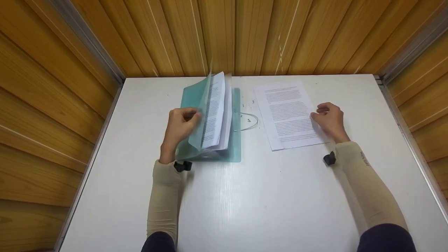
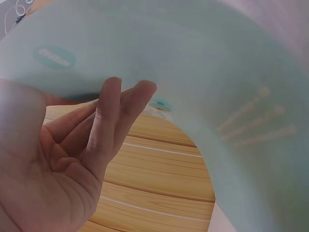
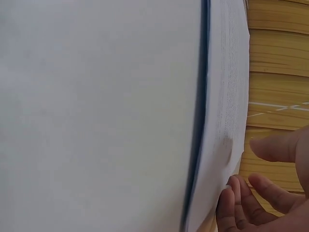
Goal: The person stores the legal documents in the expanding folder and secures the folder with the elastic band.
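In the head view a translucent teal folder (image 1: pixel 237 147) lies on the table, with a thick stack of printed pages (image 1: pixel 214 115) standing tilted inside it. My left hand (image 1: pixel 181 124) pinches the raised cover edge between thumb and fingers. The left wrist view shows the bowed cover (image 2: pixel 145 43) above the fingers. A thin metal fastener loop (image 1: pixel 257 120) sticks out at the folder's right side. Right of it lie loose printed sheets (image 1: pixel 288 112). My right hand (image 1: pixel 330 119) is at their right edge, fingers loosely bent; in the right wrist view its thumb stands apart from the fingers.
The white table (image 1: pixel 227 199) carries small dark specks (image 1: pixel 249 120) near the fastener loop. Wood-patterned panels (image 1: pixel 252 38) rise behind the table and at both sides. A dark wrist camera (image 1: pixel 329 158) is strapped at the right wrist, another (image 1: pixel 183 166) at the left.
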Available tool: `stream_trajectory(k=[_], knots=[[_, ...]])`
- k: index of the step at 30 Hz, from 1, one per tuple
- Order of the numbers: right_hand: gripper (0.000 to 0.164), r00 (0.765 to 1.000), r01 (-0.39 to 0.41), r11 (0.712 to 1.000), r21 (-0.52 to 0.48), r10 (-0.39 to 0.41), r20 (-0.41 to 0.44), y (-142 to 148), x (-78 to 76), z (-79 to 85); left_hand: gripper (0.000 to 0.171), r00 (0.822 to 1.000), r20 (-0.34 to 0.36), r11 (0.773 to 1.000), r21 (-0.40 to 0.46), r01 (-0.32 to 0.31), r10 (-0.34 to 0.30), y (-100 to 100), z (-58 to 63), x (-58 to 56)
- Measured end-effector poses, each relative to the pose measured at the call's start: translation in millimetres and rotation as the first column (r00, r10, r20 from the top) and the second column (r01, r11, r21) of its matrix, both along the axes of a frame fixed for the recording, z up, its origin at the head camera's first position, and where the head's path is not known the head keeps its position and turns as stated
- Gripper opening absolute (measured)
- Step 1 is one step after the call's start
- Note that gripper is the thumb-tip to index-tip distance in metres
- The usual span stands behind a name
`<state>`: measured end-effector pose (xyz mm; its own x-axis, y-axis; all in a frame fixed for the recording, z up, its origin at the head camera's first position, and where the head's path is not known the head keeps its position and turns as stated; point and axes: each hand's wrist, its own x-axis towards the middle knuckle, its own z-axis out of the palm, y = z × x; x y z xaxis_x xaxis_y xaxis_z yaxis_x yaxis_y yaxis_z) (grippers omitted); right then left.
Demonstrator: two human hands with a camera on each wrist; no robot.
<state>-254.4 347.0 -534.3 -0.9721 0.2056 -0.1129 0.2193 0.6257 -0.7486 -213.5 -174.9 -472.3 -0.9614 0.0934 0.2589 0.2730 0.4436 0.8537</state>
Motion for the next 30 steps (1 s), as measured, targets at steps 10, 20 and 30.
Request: stream_trajectory(k=[10,20,30], knots=[[0.054,0.999,-0.053,0.998,0.033,0.053,0.002,-4,5.2,-1.3,0.022,1.000,0.006,1.000,0.001,-0.012,0.012,3,1.3,0.4],[0.054,0.999,-0.034,0.998,0.044,0.036,-0.041,-9,6.0,-2.0,0.022,1.000,0.009,1.000,0.001,-0.016,0.016,3,1.9,0.8],[0.053,0.998,-0.019,0.996,0.091,0.025,-0.064,-12,7.3,-1.2,0.022,1.000,0.015,1.000,-0.002,-0.014,0.014,2,1.4,1.0]])
